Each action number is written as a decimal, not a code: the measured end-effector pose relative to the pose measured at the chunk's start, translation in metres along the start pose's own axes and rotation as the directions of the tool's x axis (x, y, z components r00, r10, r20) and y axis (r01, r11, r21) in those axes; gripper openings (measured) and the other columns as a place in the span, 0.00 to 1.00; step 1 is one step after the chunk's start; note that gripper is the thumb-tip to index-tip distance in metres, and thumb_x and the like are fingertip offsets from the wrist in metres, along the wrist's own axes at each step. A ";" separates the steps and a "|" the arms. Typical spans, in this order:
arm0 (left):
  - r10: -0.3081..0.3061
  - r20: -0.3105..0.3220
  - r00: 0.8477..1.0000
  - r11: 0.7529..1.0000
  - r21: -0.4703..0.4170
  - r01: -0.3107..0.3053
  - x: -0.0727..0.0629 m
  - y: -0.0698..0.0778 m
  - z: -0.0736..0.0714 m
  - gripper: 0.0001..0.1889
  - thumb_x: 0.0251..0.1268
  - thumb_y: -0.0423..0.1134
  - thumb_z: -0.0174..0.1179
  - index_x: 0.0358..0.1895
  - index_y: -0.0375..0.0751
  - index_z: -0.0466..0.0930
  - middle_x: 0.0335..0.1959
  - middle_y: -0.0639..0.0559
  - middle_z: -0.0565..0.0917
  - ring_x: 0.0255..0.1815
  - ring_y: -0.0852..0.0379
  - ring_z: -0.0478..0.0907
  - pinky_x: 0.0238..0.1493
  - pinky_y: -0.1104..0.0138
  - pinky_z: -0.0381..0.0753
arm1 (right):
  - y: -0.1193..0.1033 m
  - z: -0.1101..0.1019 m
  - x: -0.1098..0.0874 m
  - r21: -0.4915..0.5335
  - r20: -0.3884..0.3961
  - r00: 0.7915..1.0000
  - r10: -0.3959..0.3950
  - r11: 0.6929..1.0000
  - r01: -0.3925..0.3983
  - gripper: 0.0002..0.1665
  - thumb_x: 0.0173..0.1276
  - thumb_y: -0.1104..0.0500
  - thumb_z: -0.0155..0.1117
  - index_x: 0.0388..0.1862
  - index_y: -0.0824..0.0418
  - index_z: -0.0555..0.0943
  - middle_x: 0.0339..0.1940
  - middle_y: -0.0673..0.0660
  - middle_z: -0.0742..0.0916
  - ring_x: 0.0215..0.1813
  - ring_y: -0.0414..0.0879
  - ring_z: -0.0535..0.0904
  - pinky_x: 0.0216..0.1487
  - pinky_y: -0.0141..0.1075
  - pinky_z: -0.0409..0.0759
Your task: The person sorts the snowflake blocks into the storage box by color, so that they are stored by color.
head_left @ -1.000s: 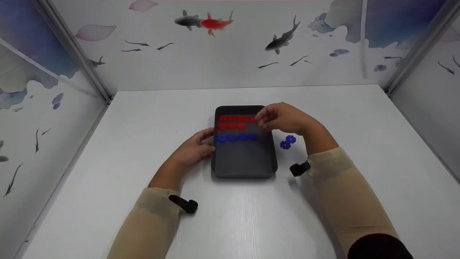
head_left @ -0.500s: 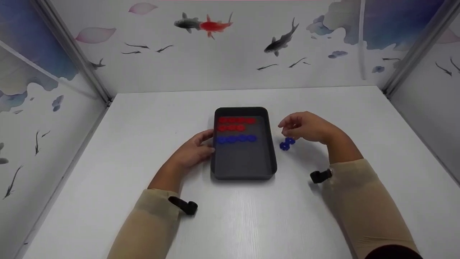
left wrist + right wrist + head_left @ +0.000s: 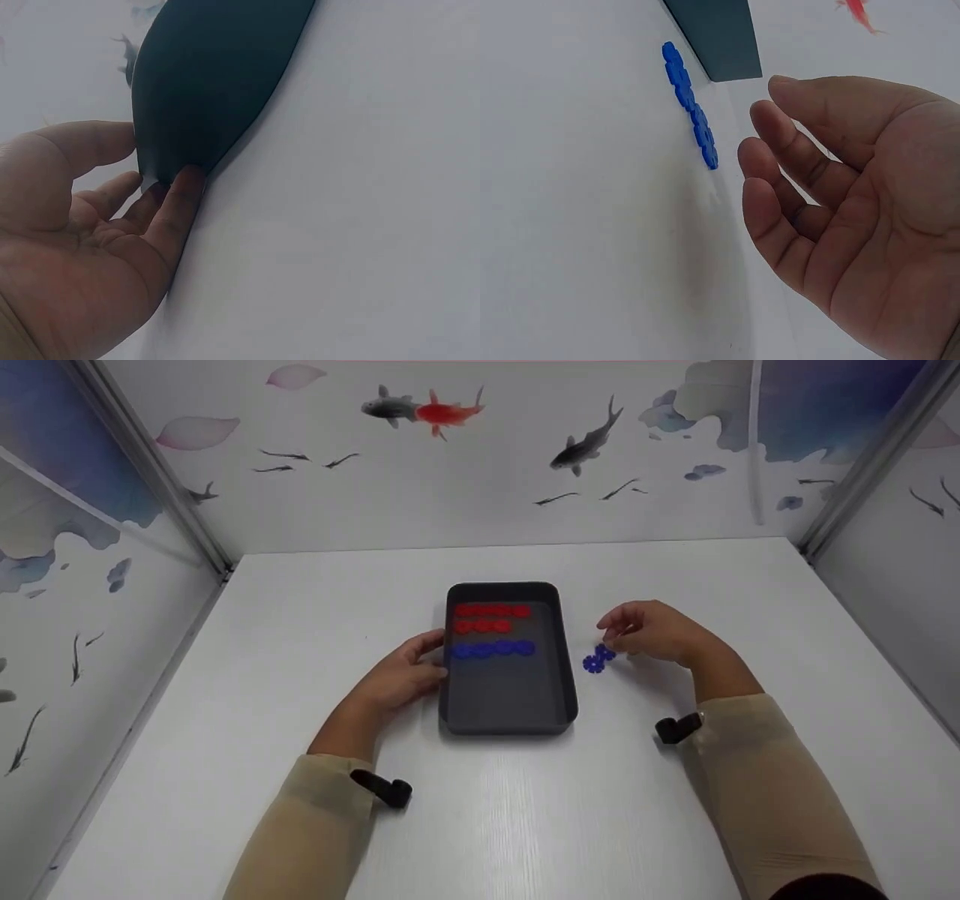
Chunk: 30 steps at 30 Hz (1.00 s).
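A dark grey rectangular tray (image 3: 508,701) lies on the white table. Inside it, red flower-shaped plastic discs (image 3: 495,611) form two rows, with a row of similar blue discs (image 3: 495,649) below. My left hand (image 3: 397,679) rests against the tray's left side; its thumb and fingertips touch the outer wall, as the left wrist view also shows. Just right of the tray, two loose blue flower-shaped discs (image 3: 594,664) lie close together on the table. Beside them hovers my right hand (image 3: 656,634), fingers loosely bent. The right wrist view shows nothing in this hand and a gap to the discs (image 3: 690,105).
White panels with painted fish (image 3: 454,411) enclose the table (image 3: 300,600) at the back and sides. Each wrist carries a black camera (image 3: 679,727) that juts inward over the tabletop.
My right hand has moved from over the tray's upper right corner, rightward and slightly toward me, to beside the loose blue discs. My left hand and the tray have stayed in place.
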<state>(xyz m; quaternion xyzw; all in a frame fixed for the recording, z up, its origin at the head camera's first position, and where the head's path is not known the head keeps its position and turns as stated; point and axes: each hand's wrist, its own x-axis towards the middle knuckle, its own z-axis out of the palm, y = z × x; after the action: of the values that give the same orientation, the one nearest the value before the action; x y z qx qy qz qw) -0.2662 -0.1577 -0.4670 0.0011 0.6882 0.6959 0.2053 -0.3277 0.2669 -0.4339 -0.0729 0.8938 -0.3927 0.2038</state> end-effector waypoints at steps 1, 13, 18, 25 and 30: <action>-0.002 -0.002 1.000 1.000 0.003 0.002 0.000 0.000 0.000 0.39 0.72 0.25 0.60 0.84 0.51 0.62 0.86 0.56 0.63 0.81 0.52 0.71 0.78 0.54 0.75 | 0.001 0.000 0.001 -0.002 -0.002 1.000 0.005 1.000 -0.005 0.21 0.75 0.57 0.70 0.65 0.53 0.83 0.56 0.57 0.86 0.54 0.52 0.81 0.51 0.38 0.84; 0.023 0.022 0.999 1.000 0.003 -0.023 -0.001 0.002 0.001 0.39 0.73 0.24 0.58 0.85 0.47 0.61 0.86 0.54 0.62 0.80 0.50 0.72 0.74 0.55 0.77 | 0.011 0.007 0.007 -0.077 0.009 1.000 -0.002 0.997 0.002 0.23 0.72 0.61 0.71 0.64 0.46 0.83 0.63 0.55 0.85 0.59 0.55 0.76 0.56 0.42 0.79; 0.014 0.023 1.000 1.000 0.018 -0.015 -0.001 0.001 0.000 0.39 0.73 0.25 0.59 0.85 0.49 0.60 0.87 0.54 0.62 0.80 0.51 0.72 0.74 0.56 0.77 | 0.012 0.008 0.005 -0.098 0.011 1.000 0.003 0.995 -0.002 0.23 0.71 0.63 0.69 0.62 0.44 0.84 0.63 0.53 0.84 0.61 0.55 0.73 0.58 0.44 0.75; -0.005 0.003 1.000 1.000 0.031 0.004 0.000 0.002 -0.001 0.39 0.72 0.26 0.61 0.84 0.53 0.63 0.86 0.56 0.63 0.80 0.52 0.72 0.76 0.55 0.77 | 0.010 0.009 0.002 -0.119 0.025 1.000 -0.013 0.993 0.016 0.23 0.70 0.66 0.68 0.60 0.45 0.85 0.59 0.55 0.84 0.60 0.54 0.73 0.57 0.44 0.73; -0.002 0.008 1.000 1.000 0.027 0.001 0.000 0.000 -0.001 0.39 0.73 0.26 0.61 0.84 0.52 0.62 0.86 0.55 0.63 0.81 0.52 0.71 0.77 0.54 0.76 | 0.009 0.008 0.003 -0.120 0.020 1.000 -0.005 0.993 0.007 0.22 0.70 0.65 0.69 0.61 0.48 0.85 0.58 0.56 0.85 0.59 0.54 0.75 0.61 0.45 0.75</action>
<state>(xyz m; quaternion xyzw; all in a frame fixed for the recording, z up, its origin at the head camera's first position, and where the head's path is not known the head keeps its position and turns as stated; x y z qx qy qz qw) -0.2664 -0.1589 -0.4666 0.0061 0.6966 0.6865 0.2085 -0.3264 0.2665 -0.4463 -0.0916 0.9136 -0.3381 0.2065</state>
